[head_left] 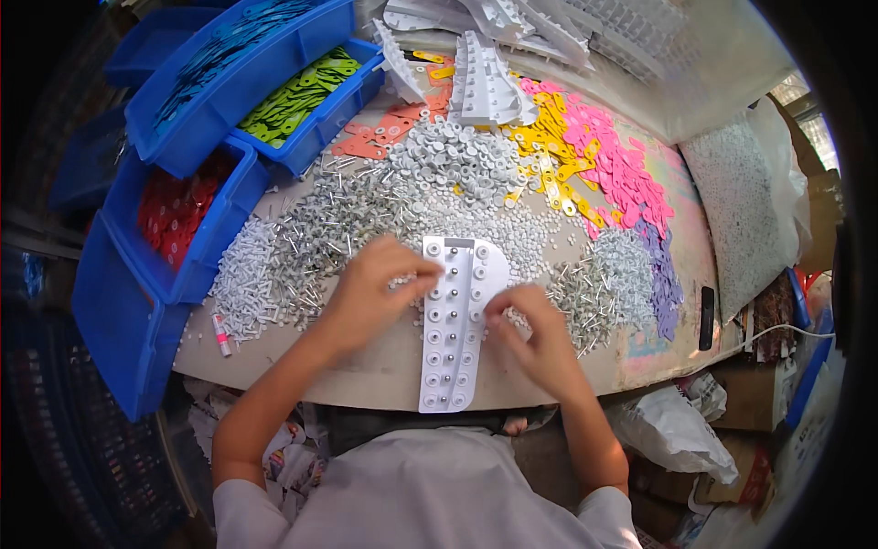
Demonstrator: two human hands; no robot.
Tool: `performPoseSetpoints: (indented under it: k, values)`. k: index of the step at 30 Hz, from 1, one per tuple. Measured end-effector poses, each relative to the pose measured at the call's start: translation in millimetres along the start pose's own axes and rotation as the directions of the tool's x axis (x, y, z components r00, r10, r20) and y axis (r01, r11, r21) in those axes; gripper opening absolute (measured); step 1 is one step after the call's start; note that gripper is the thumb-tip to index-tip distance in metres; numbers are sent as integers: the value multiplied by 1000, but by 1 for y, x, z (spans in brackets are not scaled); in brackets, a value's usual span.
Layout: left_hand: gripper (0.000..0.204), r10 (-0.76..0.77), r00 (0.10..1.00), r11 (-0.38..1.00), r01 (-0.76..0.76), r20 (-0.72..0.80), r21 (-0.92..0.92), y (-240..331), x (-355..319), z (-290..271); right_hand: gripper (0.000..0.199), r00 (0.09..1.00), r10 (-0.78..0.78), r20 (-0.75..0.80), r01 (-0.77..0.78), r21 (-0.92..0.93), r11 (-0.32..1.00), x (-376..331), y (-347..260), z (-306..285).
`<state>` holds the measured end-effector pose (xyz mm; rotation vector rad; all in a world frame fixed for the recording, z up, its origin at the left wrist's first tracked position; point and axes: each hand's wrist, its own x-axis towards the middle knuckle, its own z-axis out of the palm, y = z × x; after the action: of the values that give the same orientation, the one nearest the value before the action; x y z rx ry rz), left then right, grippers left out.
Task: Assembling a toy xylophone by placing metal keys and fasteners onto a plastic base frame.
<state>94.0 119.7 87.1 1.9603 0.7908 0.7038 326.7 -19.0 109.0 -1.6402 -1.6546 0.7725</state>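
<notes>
Both hands in: L hand (373, 291) at tray's left edge, R hand (538, 331) by its right, fingers curled; can't tell if gripping. 1 white tray (462, 326), near-centre table (366, 377), 8 metal studs (452, 337). Far left, 3 blue bins (240, 99) w/ blue, green, red tags (178, 220).

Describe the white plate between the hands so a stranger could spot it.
Start at the worktable heaped with small parts. At its near edge, between the left hand and the right hand, is a long white plate. Unlike the loose heaps, it carries orderly rows: metal studs flanked by white rings.
</notes>
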Motion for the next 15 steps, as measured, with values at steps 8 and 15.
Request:
performPoseSetpoints:
  k: [8,15]
  values:
    - [11,32,988,999,-33,152,3,5,-59,32,10,997,71,6,-71,0,997,-27,-4,31]
    - [9,-57,998,998,57,-17,-13,11,-63,46,12,975,221,-37,-212,167,963,-26,-2,40]
